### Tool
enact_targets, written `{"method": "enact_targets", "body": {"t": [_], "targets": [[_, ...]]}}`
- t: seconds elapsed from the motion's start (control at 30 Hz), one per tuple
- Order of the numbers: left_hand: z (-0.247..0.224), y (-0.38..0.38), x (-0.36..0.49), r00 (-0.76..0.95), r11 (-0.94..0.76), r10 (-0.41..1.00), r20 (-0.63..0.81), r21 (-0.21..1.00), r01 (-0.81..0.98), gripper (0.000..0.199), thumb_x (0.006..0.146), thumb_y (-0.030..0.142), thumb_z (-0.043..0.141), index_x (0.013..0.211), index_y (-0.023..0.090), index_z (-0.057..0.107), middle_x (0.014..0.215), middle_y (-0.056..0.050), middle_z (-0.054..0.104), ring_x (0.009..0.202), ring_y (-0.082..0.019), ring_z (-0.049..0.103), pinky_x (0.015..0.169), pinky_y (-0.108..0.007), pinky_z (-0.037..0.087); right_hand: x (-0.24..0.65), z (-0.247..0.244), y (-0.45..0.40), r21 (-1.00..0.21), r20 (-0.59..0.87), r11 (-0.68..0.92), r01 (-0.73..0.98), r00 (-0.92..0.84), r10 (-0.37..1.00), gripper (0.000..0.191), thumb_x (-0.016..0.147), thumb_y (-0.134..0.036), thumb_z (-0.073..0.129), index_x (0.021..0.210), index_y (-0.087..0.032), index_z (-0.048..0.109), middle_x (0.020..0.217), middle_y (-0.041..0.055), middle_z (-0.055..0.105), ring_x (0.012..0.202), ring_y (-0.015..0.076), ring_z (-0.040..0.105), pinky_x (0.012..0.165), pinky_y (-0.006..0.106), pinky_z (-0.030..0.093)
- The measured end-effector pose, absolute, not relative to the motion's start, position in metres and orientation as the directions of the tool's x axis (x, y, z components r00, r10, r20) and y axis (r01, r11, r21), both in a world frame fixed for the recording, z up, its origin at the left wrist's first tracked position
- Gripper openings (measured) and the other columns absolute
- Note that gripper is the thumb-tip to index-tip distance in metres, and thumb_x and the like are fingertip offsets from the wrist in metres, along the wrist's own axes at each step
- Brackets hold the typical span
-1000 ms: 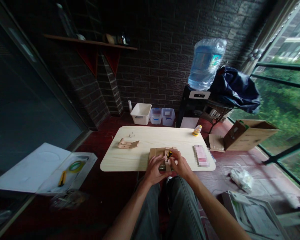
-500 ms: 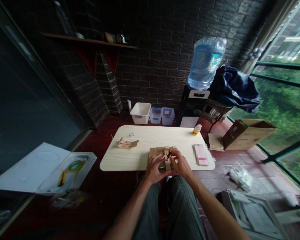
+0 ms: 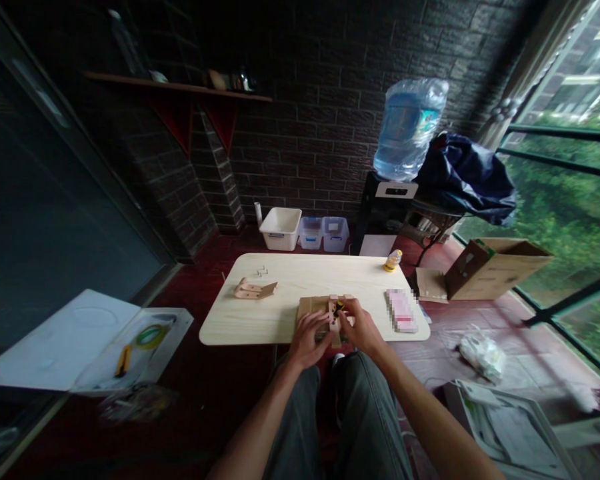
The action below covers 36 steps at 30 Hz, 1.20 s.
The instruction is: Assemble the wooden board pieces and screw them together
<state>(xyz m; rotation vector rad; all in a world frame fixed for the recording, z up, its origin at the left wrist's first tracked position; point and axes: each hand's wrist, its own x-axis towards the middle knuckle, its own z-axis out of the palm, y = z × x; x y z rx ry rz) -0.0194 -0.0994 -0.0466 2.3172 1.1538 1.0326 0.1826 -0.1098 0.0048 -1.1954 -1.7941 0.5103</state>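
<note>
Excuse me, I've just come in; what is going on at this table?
A person sits working with both hands. The right hand holds a small yellow-and-black tool against a wooden piece on some brown cardboard. The left hand rests beside it, over the cardboard. Another wooden piece lies on the table's left side, near small metal parts.

We've got a stubby yellow-and-black tool (image 3: 339,306) held at a pale, holed wooden piece (image 3: 335,328), which sits partly hidden on brown cardboard (image 3: 312,305), running away from us by the counter (image 3: 320,275) edge.
</note>
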Motion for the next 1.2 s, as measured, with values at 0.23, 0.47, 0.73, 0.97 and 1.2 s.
{"method": "enact_targets", "body": {"t": [0.23, 0.47, 0.73, 0.97, 1.2], "targets": [[-0.044, -0.098, -0.015, 0.388, -0.6, 0.8, 0.458, 0.586, 0.544, 0.033, 0.097, 0.042, 0.058, 0.128, 0.035, 0.067, 0.139, -0.001, 0.066, 0.137, -0.026, 0.054, 0.12, -0.056, 0.037, 0.183, -0.005, -0.105, -0.722, 0.472, 0.447, 0.528, -0.098, 0.876, 0.031, 0.098, -0.034, 0.056, 0.128, -0.026, 0.056, 0.117, 0.0087, 0.071, 0.089, 0.0195, 0.074, 0.078, 0.037, 0.062], [-0.044, -0.1, -0.017, 0.429, -0.628, 0.778, 0.459, 0.553, 0.548, 0.044, 0.09, 0.048, 0.065, 0.133, 0.037, 0.063, 0.142, -0.002, 0.064, 0.139, -0.028, 0.052, 0.12, -0.057, 0.035, 0.184, -0.006, -0.106, -0.719, 0.481, 0.445, 0.534, -0.08, 0.873, 0.032, 0.098, -0.035, 0.056, 0.129, -0.026, 0.057, 0.114, 0.0083, 0.071, 0.088, 0.0197, 0.074, 0.074, 0.035, 0.063], [-0.043, -0.103, -0.019, 0.461, -0.629, 0.777, 0.428, 0.544, 0.555, 0.056, 0.086, 0.054, 0.069, 0.137, 0.034, 0.06, 0.146, -0.004, 0.06, 0.142, -0.03, 0.049, 0.122, -0.058, 0.032, 0.182, 0.0, -0.108, -0.772, 0.424, 0.416, 0.481, -0.1, 0.9, 0.04, 0.096, -0.03, 0.057, 0.136, -0.029, 0.052, 0.113, 0.0069, 0.07, 0.087, 0.0183, 0.074, 0.074, 0.034, 0.063], [-0.04, -0.103, -0.018, 0.446, -0.629, 0.777, 0.445, 0.528, 0.571, 0.052, 0.085, 0.051, 0.07, 0.134, 0.036, 0.063, 0.144, -0.003, 0.062, 0.139, -0.03, 0.051, 0.12, -0.057, 0.035, 0.183, 0.006, -0.111, -0.773, 0.429, 0.416, 0.478, -0.09, 0.899, 0.041, 0.095, -0.028, 0.056, 0.136, -0.029, 0.051, 0.113, 0.0067, 0.069, 0.091, 0.0196, 0.074, 0.078, 0.036, 0.063], [-0.043, -0.102, -0.018, 0.443, -0.625, 0.781, 0.441, 0.529, 0.574, 0.05, 0.085, 0.05, 0.07, 0.133, 0.036, 0.064, 0.143, -0.002, 0.063, 0.139, -0.029, 0.051, 0.12, -0.056, 0.036, 0.181, 0.003, -0.112, -0.772, 0.434, 0.422, 0.474, -0.091, 0.896, 0.042, 0.096, -0.026, 0.054, 0.138, -0.027, 0.047, 0.11, 0.0063, 0.071, 0.095, 0.02, 0.074, 0.085, 0.038, 0.061]]}}
